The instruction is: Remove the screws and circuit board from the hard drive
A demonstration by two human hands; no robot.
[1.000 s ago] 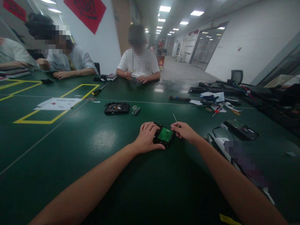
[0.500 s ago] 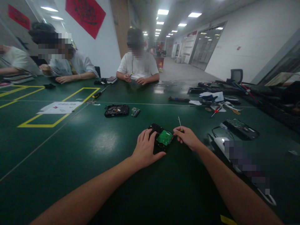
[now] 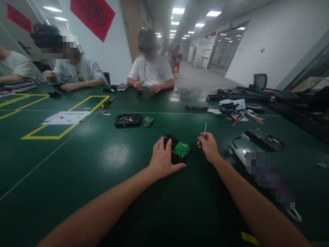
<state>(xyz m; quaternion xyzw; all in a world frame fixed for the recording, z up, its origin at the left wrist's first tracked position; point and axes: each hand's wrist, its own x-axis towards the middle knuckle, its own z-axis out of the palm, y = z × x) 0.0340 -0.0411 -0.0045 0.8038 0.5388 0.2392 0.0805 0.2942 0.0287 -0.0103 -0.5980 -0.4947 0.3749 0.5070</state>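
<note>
Where my left hand (image 3: 162, 160) spreads wide: flat black drive with green circuit board (image 3: 181, 150), left end hidden beneath.
In my right hand (image 3: 209, 146): thin metal-shafted screwdriver (image 3: 205, 128) — handle mostly covered — held apart from the drive.
Right of my forearm (image 3: 252, 204): long white-edged object (image 3: 267, 181), blurred.
Toward me: dark-green tabletop (image 3: 167, 219), to the bottom edge.

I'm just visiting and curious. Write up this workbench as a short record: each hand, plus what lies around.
Left hand: spread over the left part of a black hard drive, green circuit board facing up
Right hand: holding a thin screwdriver, metal shaft pointing up, apart from the drive
Beyond the hands: a second black hard drive, with a small circuit board on its right
Right side: another hard drive; farther back, a red-handled screwdriver
Left side: white paper across yellow tape
Surface: dark green table
</note>
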